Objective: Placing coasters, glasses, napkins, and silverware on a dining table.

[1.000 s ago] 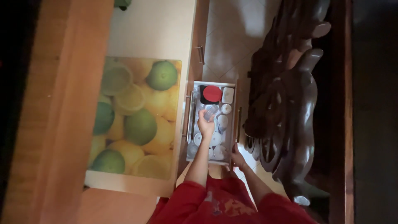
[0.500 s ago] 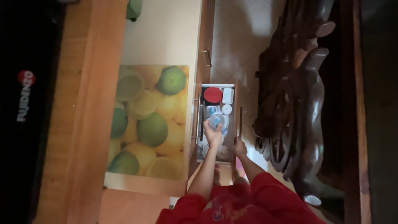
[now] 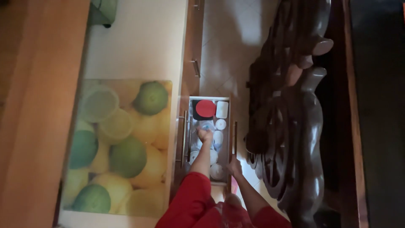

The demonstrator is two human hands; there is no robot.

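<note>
While our right hand [image 3: 234,165] grips the near right edge of the open drawer [image 3: 230,139], our left hand [image 3: 205,135] holds a clear bottle [image 3: 206,126] inside it, near a red lid [image 3: 205,108].

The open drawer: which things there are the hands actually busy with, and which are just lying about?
In hand:
- left hand on a clear plastic bottle
- right hand on the white drawer edge

Lying about:
- round red lid
- white rectangular tub
- citrus-print cutting board
- dark carved wooden furniture
</note>
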